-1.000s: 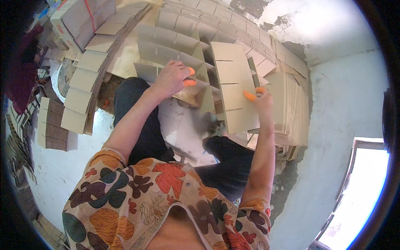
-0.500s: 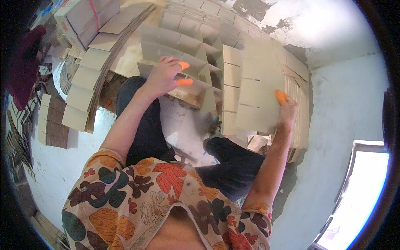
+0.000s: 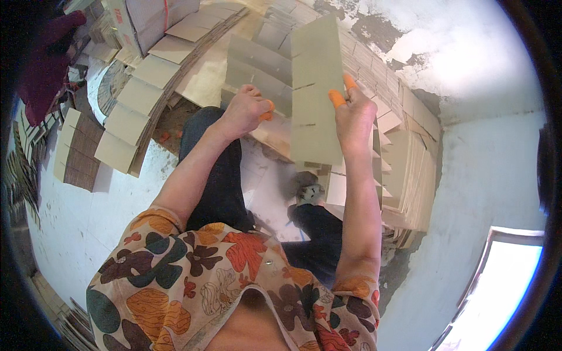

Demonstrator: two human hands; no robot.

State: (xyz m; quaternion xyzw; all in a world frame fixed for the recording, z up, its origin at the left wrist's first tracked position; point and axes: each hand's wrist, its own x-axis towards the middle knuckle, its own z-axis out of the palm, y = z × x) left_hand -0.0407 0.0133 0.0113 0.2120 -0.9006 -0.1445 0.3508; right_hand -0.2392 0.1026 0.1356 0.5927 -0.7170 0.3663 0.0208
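My right hand (image 3: 356, 120) pinches the right edge of a slotted cardboard divider (image 3: 316, 93), held upright with its short slots on the left side. Orange finger covers sit on the thumb and a finger of that hand. To the left, my left hand (image 3: 249, 111) has its fingers curled together, with an orange cover at the tip; whatever is in them is hidden. Right behind this hand stand upright cardboard partitions (image 3: 257, 65), partly covered by the raised divider.
Stacked slotted cardboard sheets (image 3: 404, 175) lean by the wall at right. A fanned row of cardboard pieces (image 3: 137, 93) runs along the left, with a smaller stack (image 3: 79, 149) on the floor and a carton (image 3: 149, 23) behind. My knees flank the work.
My right hand has brought the divider left and up, turning it in front of the partitions. My left hand's spread fingers have closed together. The view has shifted slightly.
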